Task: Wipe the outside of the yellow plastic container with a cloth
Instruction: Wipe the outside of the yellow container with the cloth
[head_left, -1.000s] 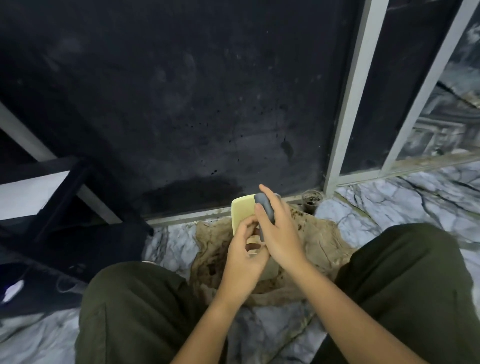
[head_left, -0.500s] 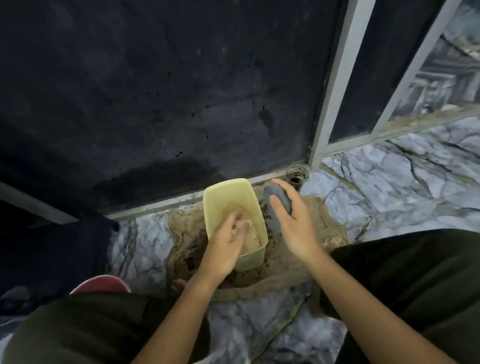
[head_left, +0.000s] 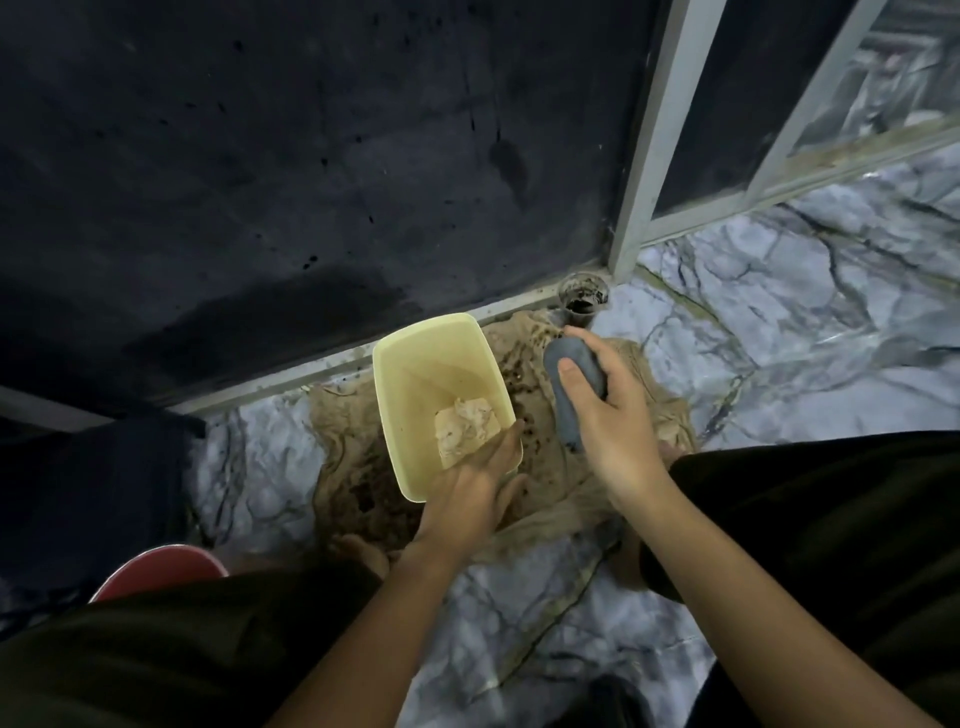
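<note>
A pale yellow plastic container (head_left: 415, 364) stands open-side up on a dirty brown cloth (head_left: 587, 483) spread on the floor. A crumpled beige lump (head_left: 465, 428) lies inside the container at its near end. My left hand (head_left: 475, 488) grips the container's near rim, fingers curled over the edge. To the right, my right hand (head_left: 610, 415) holds a dark grey oblong object (head_left: 571, 382) just above the cloth, thumb across it.
The floor (head_left: 779, 364) is grey marble. A dark wall panel (head_left: 311, 182) with a grey metal frame (head_left: 654, 145) rises right behind the container. A small dirty round cup (head_left: 584, 297) stands at the frame's foot. A red rounded object (head_left: 156, 569) shows by my left knee.
The container came down from between my hands and now stands on the cloth. My left hand moved from inside it to its near rim; my right hand drew right with the grey object.
</note>
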